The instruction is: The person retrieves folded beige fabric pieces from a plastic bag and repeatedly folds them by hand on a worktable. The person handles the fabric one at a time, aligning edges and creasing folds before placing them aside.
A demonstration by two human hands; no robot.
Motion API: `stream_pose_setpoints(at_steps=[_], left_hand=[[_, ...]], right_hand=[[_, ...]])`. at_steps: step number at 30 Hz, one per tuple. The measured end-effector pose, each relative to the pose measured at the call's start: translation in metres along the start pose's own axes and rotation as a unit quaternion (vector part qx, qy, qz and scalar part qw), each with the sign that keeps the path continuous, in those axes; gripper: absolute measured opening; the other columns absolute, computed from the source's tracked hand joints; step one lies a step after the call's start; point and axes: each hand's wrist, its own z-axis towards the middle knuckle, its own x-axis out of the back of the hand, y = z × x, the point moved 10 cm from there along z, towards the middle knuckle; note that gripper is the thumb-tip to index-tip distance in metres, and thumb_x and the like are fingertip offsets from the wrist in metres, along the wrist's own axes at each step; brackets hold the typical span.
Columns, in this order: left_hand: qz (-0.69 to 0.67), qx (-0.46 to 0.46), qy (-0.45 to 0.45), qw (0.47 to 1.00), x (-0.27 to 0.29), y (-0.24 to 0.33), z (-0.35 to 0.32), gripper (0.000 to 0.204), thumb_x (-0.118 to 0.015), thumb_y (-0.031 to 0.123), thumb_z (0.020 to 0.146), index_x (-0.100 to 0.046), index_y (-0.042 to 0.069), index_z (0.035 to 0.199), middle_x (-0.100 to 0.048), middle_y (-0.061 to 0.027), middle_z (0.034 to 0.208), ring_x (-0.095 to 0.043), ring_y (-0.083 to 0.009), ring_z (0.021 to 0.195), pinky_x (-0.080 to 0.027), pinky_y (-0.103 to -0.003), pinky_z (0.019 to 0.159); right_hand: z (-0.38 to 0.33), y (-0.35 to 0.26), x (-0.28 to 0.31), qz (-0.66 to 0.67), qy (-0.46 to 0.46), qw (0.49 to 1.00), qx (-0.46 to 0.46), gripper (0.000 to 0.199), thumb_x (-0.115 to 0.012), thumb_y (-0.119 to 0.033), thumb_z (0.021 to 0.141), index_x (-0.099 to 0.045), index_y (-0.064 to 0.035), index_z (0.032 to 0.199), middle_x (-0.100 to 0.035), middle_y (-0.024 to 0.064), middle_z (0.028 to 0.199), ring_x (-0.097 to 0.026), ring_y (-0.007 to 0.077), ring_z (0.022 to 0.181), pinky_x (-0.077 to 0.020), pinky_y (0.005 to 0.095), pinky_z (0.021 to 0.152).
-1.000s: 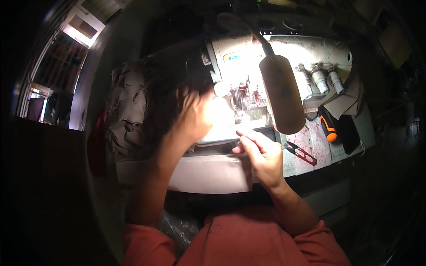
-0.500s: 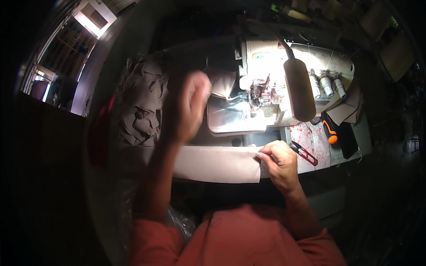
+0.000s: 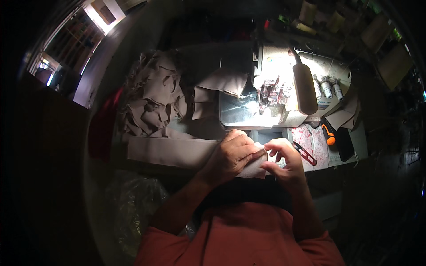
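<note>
The left hand (image 3: 230,155) and the right hand (image 3: 286,162) are meeting at the end of a beige fabric strip (image 3: 177,150); the fingers of both are pinching it. The strip is lying on the desk (image 3: 317,146) just in front of the lit sewing machine (image 3: 284,88); red snips (image 3: 305,153) are lying beside the right hand.

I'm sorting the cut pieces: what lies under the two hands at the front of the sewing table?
A long beige fabric strip lies under the left hand, its end pinched by the right hand. The table beneath that end is covered, so nothing else there shows.

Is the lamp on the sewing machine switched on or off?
On. The lamp casts bright light on the sewing machine bed below it.
</note>
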Motion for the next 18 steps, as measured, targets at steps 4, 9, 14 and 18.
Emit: stream_pose_setpoints(at_steps=[4,9,14,18], left_hand=[[0.042,-0.017,0.036,0.998,0.011,0.010,-0.002,0.015,-0.063,0.009,0.070,-0.061,0.008,0.085,-0.052,-0.0065,0.082,-0.048,-0.0221,0.078,-0.041,-0.032,0.069],[0.257,-0.062,0.027,0.964,0.020,0.064,-0.024,0.027,-0.057,0.011,0.074,-0.055,0.007,0.101,-0.051,-0.0130,0.094,-0.048,-0.0265,0.088,-0.041,-0.035,0.074],[-0.672,0.334,0.317,0.580,0.027,-0.045,-0.108,0.057,-0.044,0.043,0.083,-0.034,0.001,0.120,-0.046,-0.0130,0.115,-0.041,-0.0259,0.110,-0.035,-0.041,0.091],[-0.524,0.164,0.471,0.691,0.177,-0.097,-0.132,0.050,-0.040,0.035,0.086,-0.035,0.000,0.121,-0.040,-0.0121,0.124,-0.041,-0.0240,0.111,-0.031,-0.039,0.097]], right_hand=[[0.007,-0.016,-0.007,-0.024,-0.005,0.999,0.024,0.025,-0.071,-0.008,0.062,-0.054,-0.0033,0.080,-0.052,0.0069,0.078,-0.051,0.0168,0.067,-0.0411,0.0264,0.058],[0.013,-0.026,-0.008,-0.009,0.016,1.000,0.012,0.012,-0.065,-0.004,0.070,-0.054,-0.0037,0.075,-0.055,0.0046,0.073,-0.052,0.0148,0.065,-0.0415,0.0252,0.059],[0.011,-0.033,-0.022,0.289,0.002,0.947,-0.144,0.011,-0.055,-0.007,0.080,-0.052,0.0005,0.086,-0.059,0.0052,0.076,-0.054,0.0081,0.066,-0.0435,0.0213,0.063],[-0.005,0.017,-0.022,0.422,0.026,0.877,-0.230,0.010,-0.050,-0.008,0.081,-0.050,0.0008,0.086,-0.058,0.0091,0.080,-0.058,0.0138,0.070,-0.0479,0.0245,0.063]])
